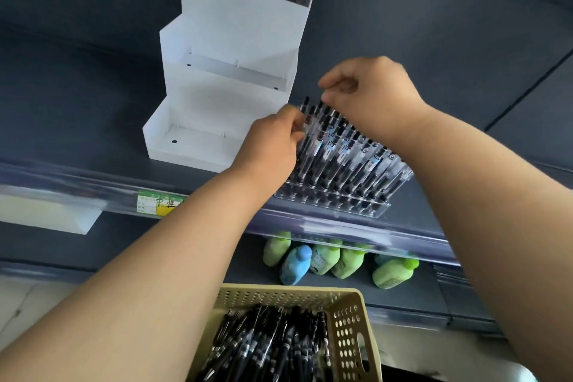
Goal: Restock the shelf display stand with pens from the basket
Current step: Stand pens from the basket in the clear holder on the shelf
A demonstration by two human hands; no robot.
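A clear display stand on the dark shelf holds several rows of black-capped pens, standing tilted. My left hand is at the stand's left side, fingers closed on pens there. My right hand is above the back row, thumb and forefinger pinching the top of a pen. Below, a beige perforated basket holds a heap of black pens.
A white tiered acrylic stand stands left of the pen stand, its lower tiers bare and its top tier holding dark pens. A green price label sits on the shelf rail. Green and blue bottles lie on the lower shelf.
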